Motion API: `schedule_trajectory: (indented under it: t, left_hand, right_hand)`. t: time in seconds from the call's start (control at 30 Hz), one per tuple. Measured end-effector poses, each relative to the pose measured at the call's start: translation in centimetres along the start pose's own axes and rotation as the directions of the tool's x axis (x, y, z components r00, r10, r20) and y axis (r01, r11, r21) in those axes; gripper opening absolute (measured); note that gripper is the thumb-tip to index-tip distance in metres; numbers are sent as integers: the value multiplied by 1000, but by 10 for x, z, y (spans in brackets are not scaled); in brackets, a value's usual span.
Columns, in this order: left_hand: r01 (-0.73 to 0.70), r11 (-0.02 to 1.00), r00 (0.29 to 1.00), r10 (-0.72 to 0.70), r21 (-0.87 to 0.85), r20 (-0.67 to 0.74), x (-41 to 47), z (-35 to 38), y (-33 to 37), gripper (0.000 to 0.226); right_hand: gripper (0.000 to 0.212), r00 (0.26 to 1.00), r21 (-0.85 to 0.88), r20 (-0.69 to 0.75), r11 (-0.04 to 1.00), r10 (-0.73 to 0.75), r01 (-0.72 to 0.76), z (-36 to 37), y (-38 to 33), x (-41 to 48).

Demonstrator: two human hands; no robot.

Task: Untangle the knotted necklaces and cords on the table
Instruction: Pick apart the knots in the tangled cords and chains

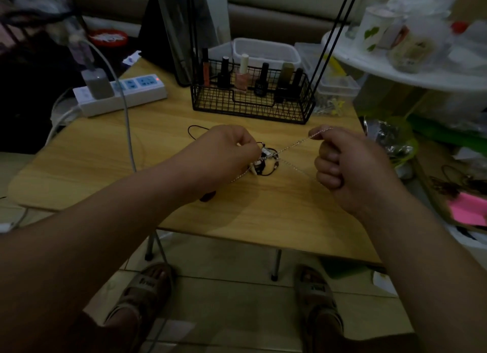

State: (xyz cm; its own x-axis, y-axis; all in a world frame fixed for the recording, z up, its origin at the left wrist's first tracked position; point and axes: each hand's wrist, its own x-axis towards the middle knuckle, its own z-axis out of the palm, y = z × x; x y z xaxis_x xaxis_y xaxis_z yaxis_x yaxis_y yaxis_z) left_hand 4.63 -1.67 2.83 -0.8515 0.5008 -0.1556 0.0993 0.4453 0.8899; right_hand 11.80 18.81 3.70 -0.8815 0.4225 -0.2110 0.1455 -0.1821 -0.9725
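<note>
- My right hand (350, 168) pinches the silver chain (295, 144), holding it taut so I can trace its path.
- My left hand (226, 152) pinches the knotted tangle (266, 160) at mid-bench (263, 220), anchoring it against that pull.
</note>
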Motion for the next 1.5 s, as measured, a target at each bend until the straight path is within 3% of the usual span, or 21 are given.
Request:
schedule_trajectory:
  t: [0.17, 0.37, 0.57, 0.63, 0.73, 0.9, 1.03, 1.1, 1.13, 1.2, 1.27, 1.3, 1.37, 1.5]
  left_hand:
    - [4, 1000, 999, -3, -13, 42, -2, -3, 2, 17]
    - [0, 1000, 988, 1, -6, 157, -4, -5, 5, 40]
    - [-21, 1000, 975, 20, 4, 222, -5, -6, 3, 37]
    - [-34, 999, 971, 33, -3, 235, -4, -7, 2, 34]
    - [-26, 998, 970, 39, -56, 238, -5, -9, 2, 25]
    - [-31, 990, 969, 63, -135, 240, -4, -11, 7, 18]
    - [-63, 990, 962, 95, -128, 257, -3, -10, 11, 19]
    - [-83, 989, 958, 114, -126, 264, -3, -10, 12, 20]
    - [-94, 988, 955, 125, -124, 270, -3, -10, 13, 20]
    - [-121, 988, 949, 143, -95, 279, -3, -11, 15, 21]
    - [-161, 986, 944, 168, -49, 285, -3, -13, 17, 21]
    - [-182, 983, 939, 184, -33, 291, -3, -15, 18, 20]
    - [-220, 975, 932, 214, -12, 293, -2, -19, 20, 20]
    - [-250, 968, 943, 246, -8, 224, 2, -26, 20, 23]
  right_hand:
    - [16, 998, 61, 16, 997, 54, -54, -2, -1, 2]
    - [20, 995, 271, -13, 958, 97, -90, -9, -4, 6]
    - [11, 983, 364, -122, 927, 138, -85, -19, -4, 10]
    - [20, 979, 234, -180, 971, 94, -50, -24, -4, 11]
    - [22, 985, -216, -158, 976, -72, 37, -24, -4, 7]
    - [15, 993, -720, 55, 684, -105, 112, -10, -1, -9]
    - [29, 992, -875, 75, 470, -100, 113, -3, 5, -11]
    - [34, 972, -918, 84, 363, -220, 162, -3, 7, -10]
    - [31, 951, -907, 108, 364, -289, 213, -1, 6, -11]
    - [25, 942, -755, 137, 583, -307, 300, 4, 2, -14]
    - [29, 953, -474, 252, 838, -166, 271, 13, 0, -17]
    - [31, 941, -379, 323, 897, -100, 226, 16, 1, -17]
    - [32, 908, -289, 415, 939, -54, 188, 19, 3, -18]
    - [19, 906, -255, 421, 952, -45, 166, 11, 2, -15]
